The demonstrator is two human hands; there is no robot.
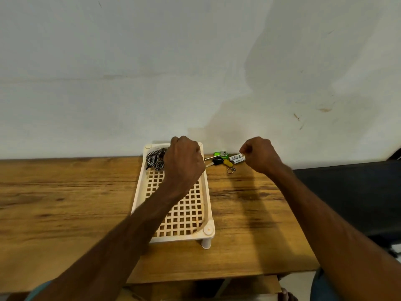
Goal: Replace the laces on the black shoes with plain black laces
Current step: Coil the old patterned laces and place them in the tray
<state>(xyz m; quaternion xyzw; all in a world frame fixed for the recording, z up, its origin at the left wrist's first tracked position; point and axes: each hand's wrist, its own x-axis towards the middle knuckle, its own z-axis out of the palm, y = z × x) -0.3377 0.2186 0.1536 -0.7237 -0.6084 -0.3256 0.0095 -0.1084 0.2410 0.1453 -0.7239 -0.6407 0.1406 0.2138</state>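
Nearest to the viewer, below the front edge of the wooden table (65, 203), a lower wooden board (249, 285) is seen. The table top is of brown wood with dark grain, and a cream lattice tray (138, 192) is placed on it, raised on short round legs. To the right of the tray, past the table edge, a dark surface (347, 192) is visible.

Both forearms are stretched forward. The left hand (184, 161) is held over the far end of the tray with its fingers curled under; the back of the hand is turned to the camera, so it cannot be told if something is grasped. The right hand (260, 155) is held to the right of the tray, also with curled fingers, just beside two small white tags (237, 157). Whether a tag is pinched cannot be told.

The laces (155, 159) are lying in the far left corner of the tray, just beside the left hand. They are bundled loosely and are patterned in black and white.

A bunch of keys (221, 159) with green, yellow and black heads is lying near the far right corner of the tray. Behind the tray a plain white wall (130, 72) is standing, with some small marks.
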